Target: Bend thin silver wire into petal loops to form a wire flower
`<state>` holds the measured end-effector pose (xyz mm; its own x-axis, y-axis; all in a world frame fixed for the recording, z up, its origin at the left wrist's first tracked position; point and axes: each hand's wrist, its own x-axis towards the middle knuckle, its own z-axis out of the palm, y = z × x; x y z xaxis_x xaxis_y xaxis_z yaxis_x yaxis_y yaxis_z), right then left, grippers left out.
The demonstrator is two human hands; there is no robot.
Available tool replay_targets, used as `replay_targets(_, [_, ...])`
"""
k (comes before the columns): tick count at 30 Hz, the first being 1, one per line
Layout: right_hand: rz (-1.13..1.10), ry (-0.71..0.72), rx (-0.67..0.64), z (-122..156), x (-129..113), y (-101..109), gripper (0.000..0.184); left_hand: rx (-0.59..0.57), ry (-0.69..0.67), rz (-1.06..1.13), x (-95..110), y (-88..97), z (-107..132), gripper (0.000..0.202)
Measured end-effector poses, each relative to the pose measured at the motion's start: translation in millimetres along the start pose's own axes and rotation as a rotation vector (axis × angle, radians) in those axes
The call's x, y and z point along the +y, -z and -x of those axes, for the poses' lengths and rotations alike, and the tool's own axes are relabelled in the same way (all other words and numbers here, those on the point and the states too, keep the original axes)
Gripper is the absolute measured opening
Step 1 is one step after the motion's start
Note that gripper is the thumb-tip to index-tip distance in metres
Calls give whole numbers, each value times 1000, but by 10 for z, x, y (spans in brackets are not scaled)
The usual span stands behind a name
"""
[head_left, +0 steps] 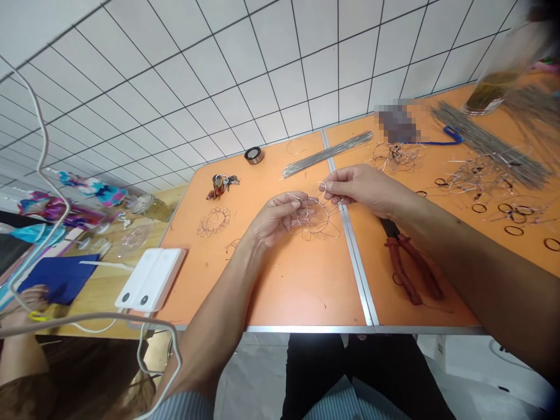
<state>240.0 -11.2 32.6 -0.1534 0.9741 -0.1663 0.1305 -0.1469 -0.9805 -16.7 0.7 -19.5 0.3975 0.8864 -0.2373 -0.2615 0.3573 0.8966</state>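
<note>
Between my hands, above the orange table, is a ring of thin silvery wire bent into loops. My left hand grips its left side between thumb and fingers. The fingertips of my right hand pinch a wire at the ring's upper right. A similar looped wire ring lies flat on the table left of my left hand. Beneath my right forearm rest red-handled pliers, their jaws partly hidden by the arm.
Behind my hands lie a bundle of straight wires, a roll of tape and a bunch of keys. Tangled wire pieces and small dark rings cover the right side. A white power strip sits left; another person's hand is beyond.
</note>
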Motion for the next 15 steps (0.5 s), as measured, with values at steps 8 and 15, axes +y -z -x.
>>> replay_targets(8, [-13,24,-18,-48,55,42,28,-7,13,9,13,-27,-3,16])
replay_targets(15, [-49,86,-70,-85,124,83,26,1,25,15,18,-31,-10,15])
